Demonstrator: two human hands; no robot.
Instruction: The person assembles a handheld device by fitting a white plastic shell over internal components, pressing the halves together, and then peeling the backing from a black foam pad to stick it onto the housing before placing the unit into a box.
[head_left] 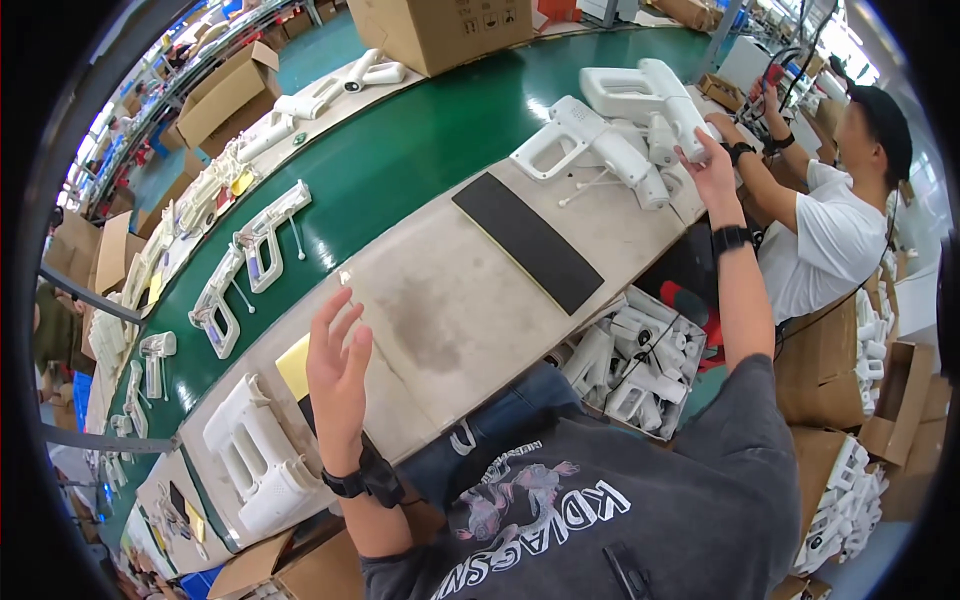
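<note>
L hand w/ fingers apart in midair, R hand w/ fingers round wht gun-shaped shell

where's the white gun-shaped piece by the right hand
In the head view's upper right, the white gun-shaped piece, held by the right hand, is just right of a similar one, close to the co-worker's hand.

Bright, even indoor light fills the scene, with whitish glare on the long, glossy green belt and soft shading across the pale grey table. Fisheye distortion bends edges toward the black rim, where background details blur; the bare hands look fairly sharp.
</note>
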